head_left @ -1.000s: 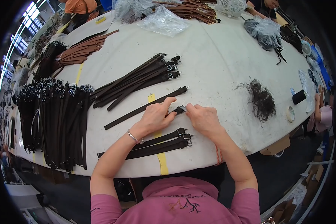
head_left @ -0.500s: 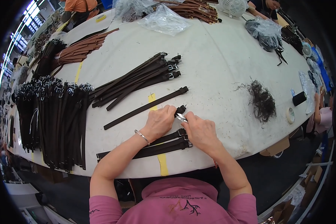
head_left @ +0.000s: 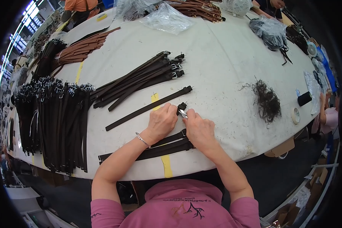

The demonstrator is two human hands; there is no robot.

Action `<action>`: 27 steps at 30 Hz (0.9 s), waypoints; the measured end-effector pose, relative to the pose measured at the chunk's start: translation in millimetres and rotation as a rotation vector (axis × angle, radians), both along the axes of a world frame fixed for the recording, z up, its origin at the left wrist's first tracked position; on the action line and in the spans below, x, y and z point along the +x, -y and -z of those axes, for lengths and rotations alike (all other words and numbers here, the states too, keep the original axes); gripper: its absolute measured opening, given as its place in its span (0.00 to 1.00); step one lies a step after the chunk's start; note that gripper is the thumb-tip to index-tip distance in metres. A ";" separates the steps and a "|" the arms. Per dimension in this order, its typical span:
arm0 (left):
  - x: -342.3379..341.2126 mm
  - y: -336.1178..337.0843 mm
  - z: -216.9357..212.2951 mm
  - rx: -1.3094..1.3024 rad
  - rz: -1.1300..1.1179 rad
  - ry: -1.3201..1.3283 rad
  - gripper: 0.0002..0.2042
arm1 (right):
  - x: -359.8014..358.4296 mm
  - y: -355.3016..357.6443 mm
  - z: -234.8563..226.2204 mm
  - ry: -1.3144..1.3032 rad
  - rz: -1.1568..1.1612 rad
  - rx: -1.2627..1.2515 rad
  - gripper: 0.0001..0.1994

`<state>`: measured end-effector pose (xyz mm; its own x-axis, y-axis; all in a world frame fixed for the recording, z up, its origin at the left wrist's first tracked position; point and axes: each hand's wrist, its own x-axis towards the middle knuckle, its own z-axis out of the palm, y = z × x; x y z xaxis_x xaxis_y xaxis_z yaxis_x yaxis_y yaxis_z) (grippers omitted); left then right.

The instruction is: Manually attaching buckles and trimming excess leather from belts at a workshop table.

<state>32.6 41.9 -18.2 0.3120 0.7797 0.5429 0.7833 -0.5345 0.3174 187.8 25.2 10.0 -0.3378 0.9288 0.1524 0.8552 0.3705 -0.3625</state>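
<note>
- At frame centre, left hand (head_left: 161,122) and right hand (head_left: 198,128) meet over a dark strap end (head_left: 181,106); fingers closed on it.
- Small metal tool (head_left: 183,113) pinched in right hand; its kind is too small to tell.
- Strap's run under the palms is hidden.
- Below the hands, finished straps (head_left: 155,149) lie on the table (head_left: 224,68), partly covered by the wrists.
- Right of centre: thread clump (head_left: 266,100).

Both forearms reach forward, the left hand (head_left: 161,122) and right hand (head_left: 199,129) curled knuckles-up, close together, fingertips nearly meeting.
</note>
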 end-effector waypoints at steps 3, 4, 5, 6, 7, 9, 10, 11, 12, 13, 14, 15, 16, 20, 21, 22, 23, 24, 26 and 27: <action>-1.0 -1.5 2.3 -0.024 0.017 0.052 0.05 | -1.0 -0.3 3.2 -0.013 0.008 -0.002 0.08; -1.3 -2.0 2.9 -0.024 0.018 0.051 0.05 | -1.5 -0.2 4.1 -0.024 0.017 -0.008 0.09; -1.3 -2.3 3.8 -0.028 0.021 0.059 0.05 | -1.6 -0.3 4.5 -0.023 0.018 -0.008 0.09; -1.2 -2.5 4.3 -0.031 0.024 0.066 0.05 | -1.9 -0.5 4.7 -0.022 0.020 -0.011 0.09; -1.4 -2.6 4.4 -0.031 0.025 0.067 0.05 | -2.1 -0.5 5.0 -0.021 0.022 -0.014 0.09; -1.6 -3.3 4.6 -0.041 0.027 0.062 0.05 | -2.4 -0.7 6.3 -0.014 0.020 -0.010 0.09; -1.3 -3.6 4.8 -0.040 0.028 0.062 0.05 | -2.4 -0.7 6.6 -0.006 0.018 -0.005 0.09; -1.4 -3.7 4.9 -0.043 0.029 0.057 0.05 | -2.7 -0.5 6.3 -0.006 0.019 -0.005 0.09; -1.4 -3.6 5.1 -0.045 0.030 0.052 0.05 | -2.9 -0.3 6.0 0.002 0.021 0.002 0.09; -1.3 -3.4 5.2 -0.045 0.031 0.052 0.05 | -3.1 -0.1 5.6 0.010 0.023 0.010 0.09; -1.3 -3.4 5.4 -0.048 0.028 0.045 0.05 | -3.5 0.0 4.5 0.009 0.022 0.010 0.09; -1.4 -3.3 5.6 -0.050 0.024 0.039 0.05 | -3.8 0.3 2.6 0.019 0.015 -0.019 0.08; -1.5 -3.1 5.7 -0.050 0.024 0.039 0.05 | -4.2 0.5 1.4 0.029 0.007 -0.048 0.07; -0.8 -3.2 4.1 -0.070 0.022 0.022 0.04 | -4.3 1.2 0.1 0.041 0.017 -0.048 0.06; -1.2 -3.0 2.9 -0.082 0.021 0.022 0.04 | -4.9 1.1 -0.3 0.039 0.016 -0.054 0.06; -1.8 -2.7 1.1 -0.082 0.021 0.023 0.04 | -5.3 1.1 -0.5 0.037 0.014 -0.060 0.06; -2.1 -3.1 -1.6 -0.141 0.023 0.017 0.04 | -4.9 1.0 0.1 0.036 0.017 -0.060 0.06; -2.5 -3.5 -4.1 -0.199 0.024 0.012 0.04 | -4.5 0.8 1.1 0.040 0.015 -0.055 0.06; -3.5 -4.3 -8.4 -0.236 0.019 -0.004 0.04 | -4.0 0.8 1.6 0.043 0.015 -0.051 0.06; -3.7 -4.2 -9.9 -0.272 0.012 -0.019 0.04 | -3.9 0.6 1.4 0.045 0.012 -0.046 0.06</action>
<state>28.9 46.2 -8.3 0.3300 0.8922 0.3083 0.7847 -0.4408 0.4359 183.9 24.6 8.6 -0.3319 0.9386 0.0940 0.8755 0.3436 -0.3398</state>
